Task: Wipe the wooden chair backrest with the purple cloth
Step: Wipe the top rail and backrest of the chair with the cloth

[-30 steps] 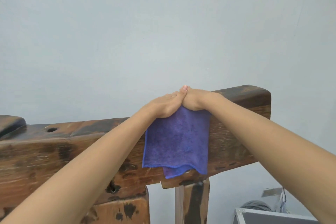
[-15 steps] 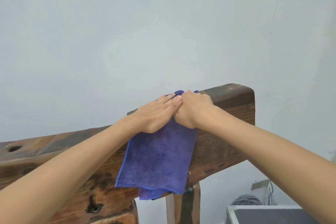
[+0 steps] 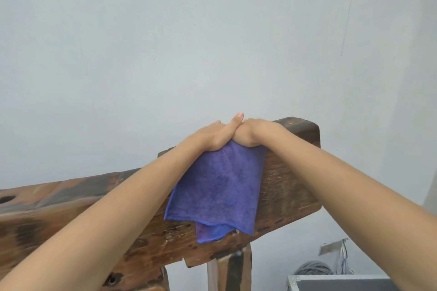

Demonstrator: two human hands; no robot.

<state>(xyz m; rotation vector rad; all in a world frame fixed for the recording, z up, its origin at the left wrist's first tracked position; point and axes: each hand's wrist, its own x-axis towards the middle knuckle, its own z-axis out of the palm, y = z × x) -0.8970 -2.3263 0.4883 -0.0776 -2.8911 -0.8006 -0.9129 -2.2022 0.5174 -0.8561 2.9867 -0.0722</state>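
Head view is showing the wooden chair backrest [image 3: 290,186] stretching beneath both hands, its top edge under the palms. The purple cloth [image 3: 217,189] is draping over it, hanging below the hands. The left hand [image 3: 212,134] and right hand [image 3: 255,132] are pressing side by side, touching, flattening the cloth's upper edge.

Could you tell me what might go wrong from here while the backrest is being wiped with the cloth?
1. The purple cloth is pinned only at its top edge by the left hand and right hand; most of it hangs loose, so it could slip off.
2. The hands sit near the right end of the wooden backrest; a further stroke might run off that end.
3. The wood looks rough and pitted, so the cloth may snag.
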